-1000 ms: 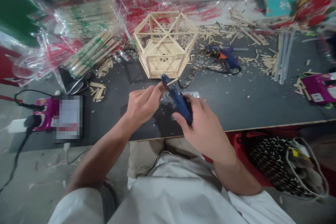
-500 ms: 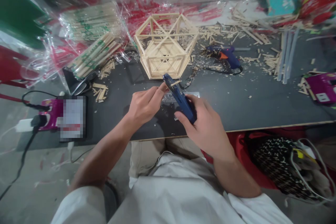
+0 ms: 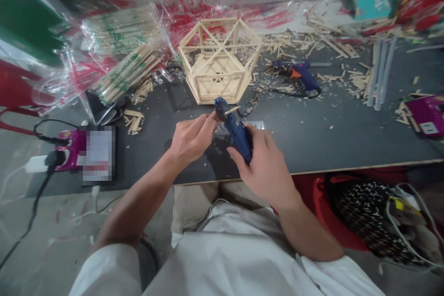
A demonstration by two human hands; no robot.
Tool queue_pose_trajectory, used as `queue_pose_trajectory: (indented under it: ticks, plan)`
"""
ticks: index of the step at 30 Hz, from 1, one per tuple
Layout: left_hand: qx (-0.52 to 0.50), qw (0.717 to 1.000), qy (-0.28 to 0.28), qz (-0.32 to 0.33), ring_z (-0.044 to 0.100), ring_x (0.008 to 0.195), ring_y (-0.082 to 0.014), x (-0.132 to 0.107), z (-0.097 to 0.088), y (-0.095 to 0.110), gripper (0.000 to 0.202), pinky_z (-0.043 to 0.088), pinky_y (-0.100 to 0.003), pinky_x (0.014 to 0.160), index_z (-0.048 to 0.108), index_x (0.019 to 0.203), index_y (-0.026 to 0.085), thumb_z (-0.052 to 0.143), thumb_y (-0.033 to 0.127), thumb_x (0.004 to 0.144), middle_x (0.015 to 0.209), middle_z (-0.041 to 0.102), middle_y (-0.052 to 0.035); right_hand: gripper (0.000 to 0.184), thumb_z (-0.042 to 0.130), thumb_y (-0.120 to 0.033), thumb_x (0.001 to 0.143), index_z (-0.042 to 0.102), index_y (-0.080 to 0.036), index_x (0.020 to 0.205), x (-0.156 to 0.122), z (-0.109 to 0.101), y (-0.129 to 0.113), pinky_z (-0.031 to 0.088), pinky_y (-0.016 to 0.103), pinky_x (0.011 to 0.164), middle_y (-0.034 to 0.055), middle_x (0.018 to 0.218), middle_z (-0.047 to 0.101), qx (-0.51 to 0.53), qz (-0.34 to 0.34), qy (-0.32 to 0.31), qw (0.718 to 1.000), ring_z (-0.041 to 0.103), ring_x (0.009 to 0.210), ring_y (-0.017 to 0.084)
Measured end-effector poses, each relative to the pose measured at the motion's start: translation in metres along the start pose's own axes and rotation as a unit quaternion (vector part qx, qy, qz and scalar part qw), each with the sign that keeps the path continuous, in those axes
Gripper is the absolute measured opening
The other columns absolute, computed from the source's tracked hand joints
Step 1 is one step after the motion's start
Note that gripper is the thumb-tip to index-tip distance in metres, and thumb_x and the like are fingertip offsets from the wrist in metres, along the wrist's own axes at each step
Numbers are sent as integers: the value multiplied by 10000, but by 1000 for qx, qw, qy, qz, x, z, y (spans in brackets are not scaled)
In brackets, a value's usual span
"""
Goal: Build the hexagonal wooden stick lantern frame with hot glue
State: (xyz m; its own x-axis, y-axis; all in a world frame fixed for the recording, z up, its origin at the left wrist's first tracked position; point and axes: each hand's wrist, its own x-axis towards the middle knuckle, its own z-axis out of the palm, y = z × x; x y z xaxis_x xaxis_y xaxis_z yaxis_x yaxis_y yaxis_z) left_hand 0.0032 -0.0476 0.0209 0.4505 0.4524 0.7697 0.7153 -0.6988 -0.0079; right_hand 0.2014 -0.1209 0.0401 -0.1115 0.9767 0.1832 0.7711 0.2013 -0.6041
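My right hand (image 3: 265,162) is wrapped around blue-handled cutting pliers (image 3: 238,135), their head pointing up and to the left. A short thin wooden stick (image 3: 232,110) crosses the dark jaws, its end sticking out on the right. At the jaws' left side, my left hand (image 3: 194,136) pinches the other part of the stick, mostly hidden by the fingers. Just beyond both hands stands a lattice frame of glued wooden sticks (image 3: 218,48). A flat metal ruler-like plate (image 3: 256,125) lies under the pliers, partly covered.
To the right lie a blue glue gun (image 3: 305,76) and clear glue sticks (image 3: 381,71). Bundled wooden sticks (image 3: 128,74) in plastic are at the left, near a phone (image 3: 99,155) and a purple power strip (image 3: 67,148). Stick offcuts (image 3: 133,120) litter the dark table (image 3: 312,143).
My right hand has shifted slightly left and the pliers have turned a little, with their handles closer together. My left hand stays almost in place.
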Motion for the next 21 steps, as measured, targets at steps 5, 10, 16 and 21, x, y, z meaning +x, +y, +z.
queue_pose_trajectory:
  ticks: [5, 10, 16, 21]
  plan:
    - [-7, 1000, 4, 1, 440, 494, -69, 2, 0, 1, 223, 304, -234, 516, 683, 926, 166, 516, 160, 1074, 608, 501, 48, 522, 523, -525, 1019, 517, -162, 1395, 1, 0, 1, 573, 538, 953, 215, 1253, 667, 7, 5, -7, 1000, 679, 1152, 383]
    - [-12, 999, 20, 22, 433, 503, -65, 4, -3, 1, 114, 303, -224, 518, 684, 1055, 132, 571, 149, 1051, 628, 510, 54, 470, 515, -508, 1023, 552, -165, 1342, 6, -8, 6, 566, 496, 903, 187, 1196, 686, 30, 3, -49, 998, 687, 1076, 357]
    - [-9, 1000, -2, 17, 473, 509, -56, 2, -4, -1, 170, 321, -207, 510, 683, 1119, 141, 520, 171, 1080, 655, 564, 37, 436, 531, -504, 1025, 568, -178, 1311, 10, -14, 10, 549, 457, 913, 161, 1205, 692, 56, 12, -74, 996, 689, 1078, 330]
    - [-14, 1000, 3, 19, 483, 523, -58, 0, -3, -1, 163, 335, -207, 517, 656, 1180, 138, 539, 150, 1067, 678, 585, 37, 414, 543, -471, 1023, 571, -182, 1318, 11, -14, 10, 547, 445, 924, 149, 1183, 699, 61, 1, -71, 996, 693, 1073, 317]
